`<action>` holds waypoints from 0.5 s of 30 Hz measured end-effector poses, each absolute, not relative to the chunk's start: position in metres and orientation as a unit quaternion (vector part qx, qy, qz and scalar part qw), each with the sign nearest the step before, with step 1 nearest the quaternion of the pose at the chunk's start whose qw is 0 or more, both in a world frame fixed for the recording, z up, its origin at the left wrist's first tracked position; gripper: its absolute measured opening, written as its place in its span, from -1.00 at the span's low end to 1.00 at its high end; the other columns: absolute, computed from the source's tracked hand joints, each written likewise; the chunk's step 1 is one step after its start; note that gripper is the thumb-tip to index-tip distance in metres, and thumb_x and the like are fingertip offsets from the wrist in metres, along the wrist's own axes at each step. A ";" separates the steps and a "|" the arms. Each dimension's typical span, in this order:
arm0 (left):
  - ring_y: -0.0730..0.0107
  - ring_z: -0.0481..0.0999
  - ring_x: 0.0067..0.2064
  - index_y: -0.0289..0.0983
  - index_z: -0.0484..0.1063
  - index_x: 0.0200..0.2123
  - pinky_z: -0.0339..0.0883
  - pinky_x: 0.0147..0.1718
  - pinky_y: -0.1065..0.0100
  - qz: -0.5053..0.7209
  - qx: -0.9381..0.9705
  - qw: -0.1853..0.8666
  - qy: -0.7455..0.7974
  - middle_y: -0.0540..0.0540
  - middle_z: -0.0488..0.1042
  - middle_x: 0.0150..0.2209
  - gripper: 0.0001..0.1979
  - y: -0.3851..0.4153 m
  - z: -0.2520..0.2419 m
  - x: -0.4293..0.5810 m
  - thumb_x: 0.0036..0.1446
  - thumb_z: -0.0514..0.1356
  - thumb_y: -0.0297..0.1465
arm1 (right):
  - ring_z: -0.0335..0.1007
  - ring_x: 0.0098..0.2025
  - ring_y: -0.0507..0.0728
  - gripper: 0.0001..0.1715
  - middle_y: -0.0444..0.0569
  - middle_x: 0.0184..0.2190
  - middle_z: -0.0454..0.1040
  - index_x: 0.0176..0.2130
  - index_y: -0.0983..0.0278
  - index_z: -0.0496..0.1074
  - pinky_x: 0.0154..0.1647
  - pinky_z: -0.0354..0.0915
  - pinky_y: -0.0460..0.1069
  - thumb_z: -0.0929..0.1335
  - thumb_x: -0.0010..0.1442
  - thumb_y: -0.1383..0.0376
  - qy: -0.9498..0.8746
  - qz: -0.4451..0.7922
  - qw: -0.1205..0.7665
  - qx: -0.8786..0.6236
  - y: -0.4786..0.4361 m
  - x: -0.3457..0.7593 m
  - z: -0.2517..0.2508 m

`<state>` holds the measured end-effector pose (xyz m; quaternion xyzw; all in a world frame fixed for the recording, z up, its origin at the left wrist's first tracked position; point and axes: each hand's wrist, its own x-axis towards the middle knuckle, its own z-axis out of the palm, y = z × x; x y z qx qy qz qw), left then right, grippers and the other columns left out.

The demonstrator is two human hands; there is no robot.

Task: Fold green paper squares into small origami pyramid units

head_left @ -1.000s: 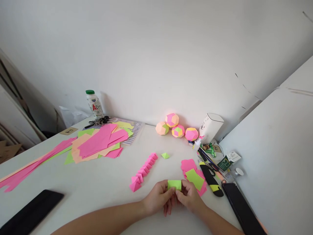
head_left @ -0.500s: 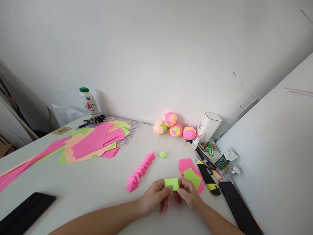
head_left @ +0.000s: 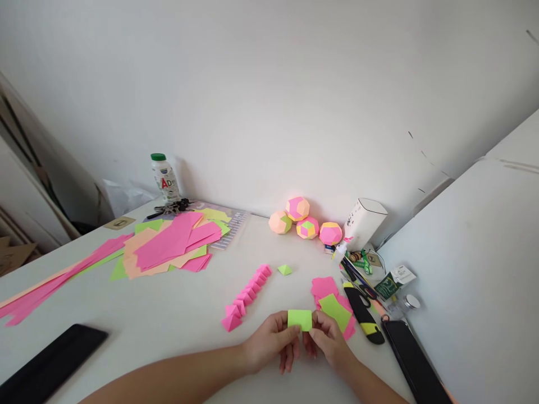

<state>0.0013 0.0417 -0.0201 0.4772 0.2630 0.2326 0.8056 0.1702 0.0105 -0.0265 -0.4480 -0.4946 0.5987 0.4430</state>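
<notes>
A small green piece of paper (head_left: 300, 319) is held upright between my two hands, above the near part of the table. My left hand (head_left: 274, 340) pinches its left side, thumb on the front face. At the right edge, my right hand (head_left: 328, 335) grips it between thumb and fingers. Beyond my left hand runs a slanting row of folded pink paper pieces (head_left: 249, 293). A single folded green paper piece (head_left: 285, 270) sits just past the row's far end. Pink paper pieces (head_left: 324, 286) with a green sheet (head_left: 336, 312) on top lie beside my right hand.
Several coloured paper balls (head_left: 307, 228) rest by the wall. A black-and-yellow cutter (head_left: 362, 314), a black case (head_left: 415, 359) and a small jar (head_left: 405, 306) line the right side. Leftward are paper sheets (head_left: 164, 241), a bottle (head_left: 165, 178), keys (head_left: 172, 207) and a black phone-like slab (head_left: 53, 362).
The whole view has shifted slightly, so everything appears a little further right and lower. Both hands keep the same grip on the green paper.
</notes>
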 end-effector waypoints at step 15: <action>0.51 0.36 -0.70 -0.28 0.20 -0.36 0.20 -0.77 0.49 0.254 0.461 0.803 0.279 0.02 0.41 -0.58 -0.62 0.045 -0.021 -0.001 0.05 0.14 -0.07 | 0.29 -0.64 0.00 -0.69 -0.16 -0.56 0.39 -0.42 0.22 0.15 -0.68 0.13 -0.13 0.31 0.13 0.09 -0.463 0.608 0.481 -0.429 0.013 0.172 -0.029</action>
